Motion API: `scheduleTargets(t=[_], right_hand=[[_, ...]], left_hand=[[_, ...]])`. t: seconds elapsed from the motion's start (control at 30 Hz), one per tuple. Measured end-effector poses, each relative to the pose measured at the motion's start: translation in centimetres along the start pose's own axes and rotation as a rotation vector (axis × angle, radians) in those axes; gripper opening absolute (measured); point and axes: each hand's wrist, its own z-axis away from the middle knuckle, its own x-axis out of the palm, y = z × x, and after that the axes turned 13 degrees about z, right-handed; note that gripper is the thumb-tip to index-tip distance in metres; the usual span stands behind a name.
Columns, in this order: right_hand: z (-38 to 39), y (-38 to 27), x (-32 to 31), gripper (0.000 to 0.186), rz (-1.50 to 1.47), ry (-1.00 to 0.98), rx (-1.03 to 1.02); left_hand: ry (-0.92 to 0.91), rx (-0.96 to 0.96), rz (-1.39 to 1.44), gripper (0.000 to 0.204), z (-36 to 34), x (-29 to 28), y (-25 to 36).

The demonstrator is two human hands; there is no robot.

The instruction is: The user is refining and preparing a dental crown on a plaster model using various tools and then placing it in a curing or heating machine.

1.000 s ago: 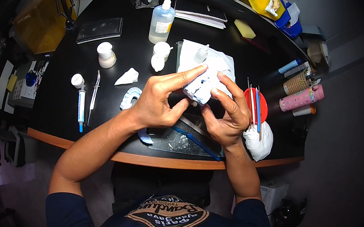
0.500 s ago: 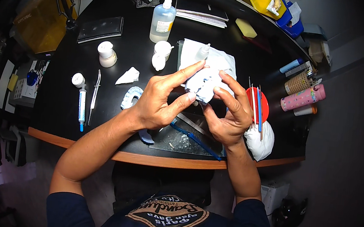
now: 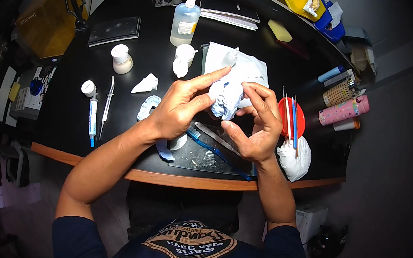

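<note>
Both hands hold a pale blue-white dental cast (image 3: 229,97) above the middle of the desk, its toothed, rough side tilted toward me. My left hand (image 3: 178,106) pinches its left side with thumb and index finger. My right hand (image 3: 259,130) curls round the right side, the index fingertip at its edge and the thumb close below. Under the left wrist, partly hidden, lies another pale blue arch-shaped cast (image 3: 147,107). A curved pale blue piece (image 3: 165,151) is near the desk edge. Below the hands, a blue toothbrush (image 3: 220,155) and a metal spatula (image 3: 216,136) rest over a glass slab (image 3: 190,161).
Behind the cast, a small dropper bottle (image 3: 231,57) stands on white tissue (image 3: 249,73). Farther back is a large clear bottle (image 3: 184,24). White jars (image 3: 121,60), a syringe (image 3: 93,121) and tweezers (image 3: 108,102) sit left; a red lid (image 3: 286,118) with thin tools and a white bag (image 3: 294,160) sit right.
The cast has turned and tilted in my hands. My right fingers have shifted along its edge, and the thumb has moved left. More of the toothbrush and spatula shows.
</note>
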Motion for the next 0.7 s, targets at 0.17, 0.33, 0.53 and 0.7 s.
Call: scheduleTargets(t=[0.17,0.33,0.53,0.7], right_hand=[[0.08,0.12,-0.14,0.072,-0.019,-0.055,0.046],[0.12,0.13,-0.01,0.071,-0.055,-0.045,0.074],[0.3,0.12,-0.01,0.075,-0.129,-0.082,0.142],[0.48,0.18,0.12,0.075,-0.173,-0.081,0.164]], left_hand=[[-0.028,0.05,-0.093,0.055,-0.12,0.1,-0.23],[-0.04,0.036,0.049,0.052,-0.25,0.2,-0.21],[-0.015,0.022,0.13,0.047,-0.45,0.26,-0.24],[-0.024,0.008,0.091,0.047,-0.49,0.1,-0.19]])
